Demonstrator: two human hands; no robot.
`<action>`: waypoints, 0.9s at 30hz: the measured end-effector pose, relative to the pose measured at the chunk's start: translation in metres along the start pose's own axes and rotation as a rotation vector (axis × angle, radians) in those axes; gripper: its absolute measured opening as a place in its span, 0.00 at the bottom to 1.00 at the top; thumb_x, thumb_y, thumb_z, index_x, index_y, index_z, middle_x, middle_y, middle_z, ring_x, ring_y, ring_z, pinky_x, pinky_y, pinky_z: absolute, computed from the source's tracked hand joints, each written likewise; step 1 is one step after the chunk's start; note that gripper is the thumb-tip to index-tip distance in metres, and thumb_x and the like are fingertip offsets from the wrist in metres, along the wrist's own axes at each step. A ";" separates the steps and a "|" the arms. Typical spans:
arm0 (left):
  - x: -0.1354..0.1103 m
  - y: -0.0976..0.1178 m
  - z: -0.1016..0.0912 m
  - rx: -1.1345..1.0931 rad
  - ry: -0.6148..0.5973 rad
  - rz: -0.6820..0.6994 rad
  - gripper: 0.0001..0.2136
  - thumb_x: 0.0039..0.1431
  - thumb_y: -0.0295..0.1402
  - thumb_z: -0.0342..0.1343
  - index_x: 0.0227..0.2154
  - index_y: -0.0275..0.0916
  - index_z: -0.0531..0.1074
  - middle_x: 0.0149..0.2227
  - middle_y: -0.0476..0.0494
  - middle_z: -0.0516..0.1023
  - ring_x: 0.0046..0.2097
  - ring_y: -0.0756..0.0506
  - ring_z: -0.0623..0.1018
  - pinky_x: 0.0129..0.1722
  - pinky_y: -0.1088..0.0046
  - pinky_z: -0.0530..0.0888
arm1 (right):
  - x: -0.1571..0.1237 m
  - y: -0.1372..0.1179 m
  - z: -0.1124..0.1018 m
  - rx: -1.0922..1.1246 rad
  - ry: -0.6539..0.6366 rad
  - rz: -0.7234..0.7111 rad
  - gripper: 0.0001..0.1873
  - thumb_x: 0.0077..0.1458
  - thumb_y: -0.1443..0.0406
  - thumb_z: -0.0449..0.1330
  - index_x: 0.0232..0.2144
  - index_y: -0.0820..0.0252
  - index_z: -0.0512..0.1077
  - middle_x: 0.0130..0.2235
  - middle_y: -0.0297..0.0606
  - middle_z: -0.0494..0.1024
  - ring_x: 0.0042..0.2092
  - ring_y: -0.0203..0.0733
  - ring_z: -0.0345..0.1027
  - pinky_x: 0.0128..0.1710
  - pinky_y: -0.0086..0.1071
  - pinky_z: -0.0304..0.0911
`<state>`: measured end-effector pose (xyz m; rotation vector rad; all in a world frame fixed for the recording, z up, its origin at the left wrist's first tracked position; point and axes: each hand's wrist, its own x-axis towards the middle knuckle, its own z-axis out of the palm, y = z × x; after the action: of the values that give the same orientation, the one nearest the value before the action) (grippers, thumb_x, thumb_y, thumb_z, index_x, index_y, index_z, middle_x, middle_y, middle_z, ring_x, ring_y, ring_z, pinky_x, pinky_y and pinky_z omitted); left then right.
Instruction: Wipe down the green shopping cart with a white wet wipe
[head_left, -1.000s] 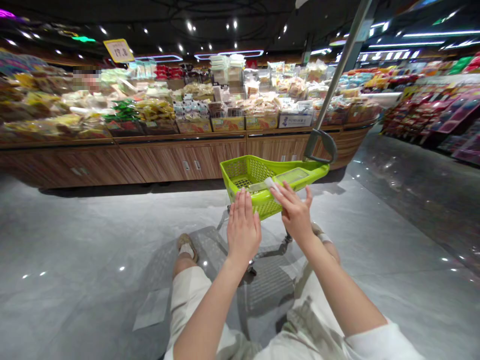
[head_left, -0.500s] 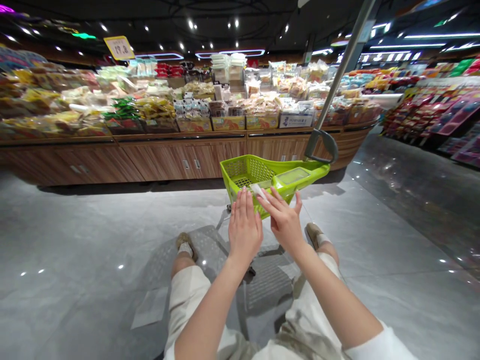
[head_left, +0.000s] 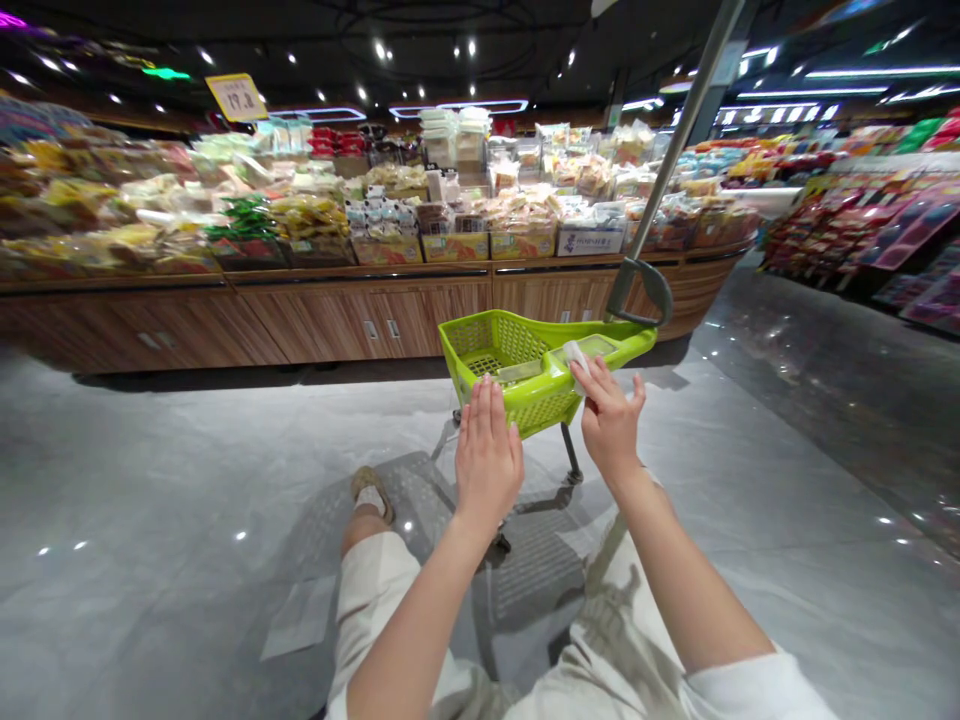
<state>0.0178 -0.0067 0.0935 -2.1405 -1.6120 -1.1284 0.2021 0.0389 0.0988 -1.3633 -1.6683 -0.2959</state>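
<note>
A lime-green shopping basket cart (head_left: 480, 345) stands on the floor in front of me, with a grey handle pole (head_left: 660, 165) rising to the upper right. My left hand (head_left: 487, 450) lies flat with fingers together against the basket's near rim. My right hand (head_left: 609, 415) presses a small white wipe (head_left: 576, 353) onto the green panel along the basket's right rim, its fingers pinched on the wipe. My legs in light shorts show below.
A long wooden display counter (head_left: 360, 310) piled with packaged foods runs across behind the cart. A yellow price sign (head_left: 236, 97) hangs above it. More shelves of goods (head_left: 862, 220) line the right side. Grey glossy floor (head_left: 150, 480) spreads all around.
My right hand has slid the white wipe from the basket's near rim, beside my left hand, rightward onto the right-hand panel. My left hand has stayed on the rim.
</note>
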 end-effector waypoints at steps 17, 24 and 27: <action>-0.001 -0.003 -0.003 -0.002 -0.003 -0.006 0.30 0.67 0.27 0.42 0.69 0.34 0.41 0.70 0.31 0.54 0.72 0.41 0.51 0.67 0.52 0.59 | -0.007 -0.020 -0.008 -0.096 -0.091 -0.171 0.39 0.50 0.78 0.47 0.62 0.46 0.63 0.64 0.36 0.68 0.67 0.44 0.55 0.67 0.58 0.24; -0.001 0.000 -0.001 -0.025 0.009 -0.009 0.30 0.67 0.27 0.42 0.69 0.34 0.41 0.70 0.31 0.54 0.72 0.40 0.51 0.67 0.51 0.59 | 0.002 -0.005 -0.007 -0.057 -0.088 -0.136 0.36 0.52 0.77 0.47 0.60 0.48 0.66 0.68 0.43 0.58 0.65 0.44 0.59 0.67 0.59 0.30; -0.001 0.000 -0.001 -0.021 0.002 -0.007 0.30 0.66 0.26 0.42 0.69 0.34 0.41 0.70 0.31 0.53 0.72 0.41 0.50 0.68 0.52 0.59 | -0.001 -0.015 -0.003 -0.036 -0.089 -0.122 0.38 0.51 0.77 0.46 0.62 0.47 0.63 0.65 0.39 0.66 0.66 0.43 0.58 0.66 0.60 0.24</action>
<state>0.0174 -0.0085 0.0939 -2.1481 -1.6147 -1.1542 0.1904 0.0308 0.1047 -1.3203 -1.8317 -0.3409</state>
